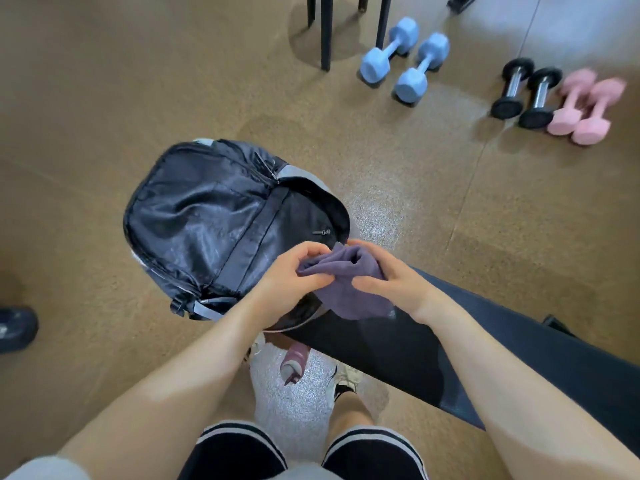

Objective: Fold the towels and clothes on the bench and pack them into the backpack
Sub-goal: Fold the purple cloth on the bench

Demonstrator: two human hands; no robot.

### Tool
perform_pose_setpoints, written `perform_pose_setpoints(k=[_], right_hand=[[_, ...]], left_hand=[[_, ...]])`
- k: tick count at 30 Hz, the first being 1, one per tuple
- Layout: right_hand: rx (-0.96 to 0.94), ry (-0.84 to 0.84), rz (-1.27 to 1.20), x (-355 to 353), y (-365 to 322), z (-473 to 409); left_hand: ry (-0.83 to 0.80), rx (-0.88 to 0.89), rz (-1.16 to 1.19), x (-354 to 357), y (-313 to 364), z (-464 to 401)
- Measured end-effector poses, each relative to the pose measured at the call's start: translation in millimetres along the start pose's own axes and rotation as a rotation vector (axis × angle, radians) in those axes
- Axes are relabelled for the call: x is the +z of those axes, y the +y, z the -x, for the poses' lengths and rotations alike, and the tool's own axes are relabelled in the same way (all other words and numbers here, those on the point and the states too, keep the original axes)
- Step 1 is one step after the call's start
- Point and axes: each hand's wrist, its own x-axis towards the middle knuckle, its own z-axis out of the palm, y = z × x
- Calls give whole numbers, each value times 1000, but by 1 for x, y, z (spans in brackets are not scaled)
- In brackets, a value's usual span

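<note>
Nearest the camera, 2 knees in black shorts (239, 452) with white stripes stand over a pale patch of floor (69, 168), where a pink-capped bottle (294, 362) lies beside a white shoe (346, 379). The black bench (415, 368) runs from the middle of the view out to the right edge, its near end just beside the knees, and its top is bare along the length that shows. Above that end, both hands meet on a small purple cloth (349, 292): the left hand (291, 275) pinches the cloth's left edge between curled fingers and thumb, and the right hand (388, 271) curls round its right side, thumb pressed on top. The cloth is bunched between the 2 grips, with a loose flap hanging down over the bench end. Just beyond the hands, touching the bench end, the black backpack (214, 216) sits unzipped, its flap thrown back to the left and its dark opening directly under the cloth. Brown floor lies open to the left of the bag, apart from a dark shoe (15, 329) at the left edge. Farther off stand black chair legs (325, 32), then 2 blue dumbbells (405, 57), 2 black dumbbells (526, 91) and 2 pink dumbbells (585, 105) well apart to the right.
</note>
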Motion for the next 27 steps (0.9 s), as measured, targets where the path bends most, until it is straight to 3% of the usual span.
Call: perform_pose_setpoints(k=[3, 7, 9, 10, 12, 15, 19, 24, 27], right_hand=[[13, 12, -27, 23, -11, -43], [80, 250, 10, 56, -14, -104], [133, 329, 16, 65, -7, -133], [168, 353, 7, 67, -3, -146], [236, 391, 26, 69, 4, -167], [305, 431, 18, 68, 14, -191], [412, 465, -39, 68, 24, -208], [456, 482, -103, 73, 27, -218], [455, 485, -46, 77, 22, -220]], left_hand=[[10, 6, 22, -47, -10, -11], [89, -82, -90, -107, -39, -48], [191, -114, -332, -135, -58, -78], [215, -91, -559, -148, -67, -94], [184, -19, -1021, -166, -85, -121], [86, -9, -1313, -171, -104, -151], [41, -91, -1358, -163, -128, -168], [45, -25, -1335, -171, -130, -181], [-42, -8, -1260, -185, -115, -183]])
